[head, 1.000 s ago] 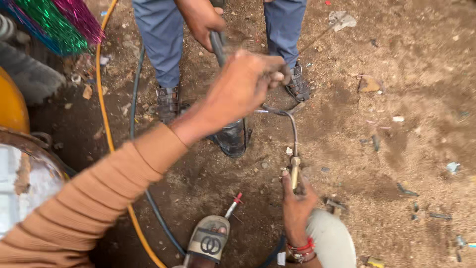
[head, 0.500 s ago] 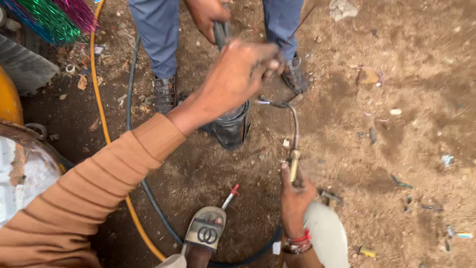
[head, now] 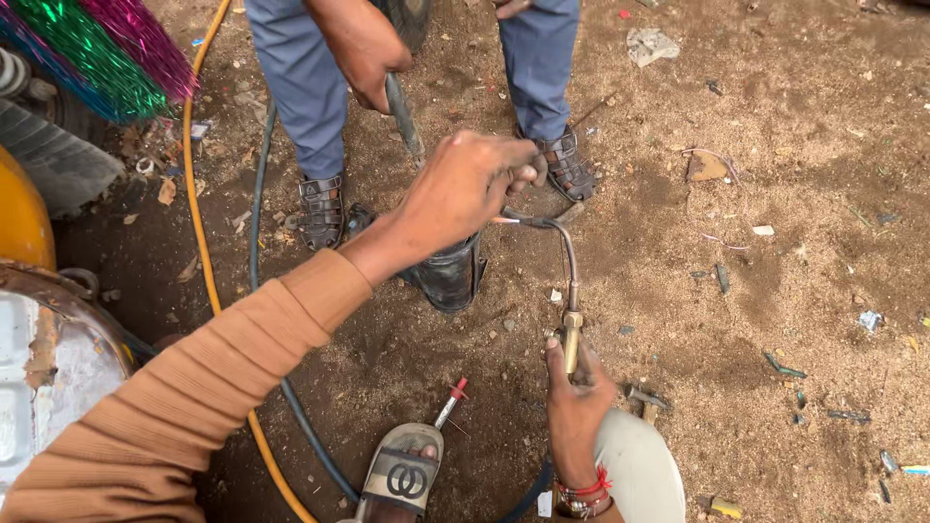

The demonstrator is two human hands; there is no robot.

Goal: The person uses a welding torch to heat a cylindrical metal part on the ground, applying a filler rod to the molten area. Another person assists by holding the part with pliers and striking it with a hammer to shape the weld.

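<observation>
The right hand (head: 573, 392) has its grip closed around the brass handle of a torch (head: 569, 324). The thin bent pipe goes up and curves over to the left hand (head: 465, 189), which is closed at the pipe's tip (what the fingers pinch is hidden). Just under it a dark metal can (head: 450, 276) stands on the dirt ground (head: 775, 242). Another person's hand (head: 363, 48) holds a rod (head: 402, 111) above it.
</observation>
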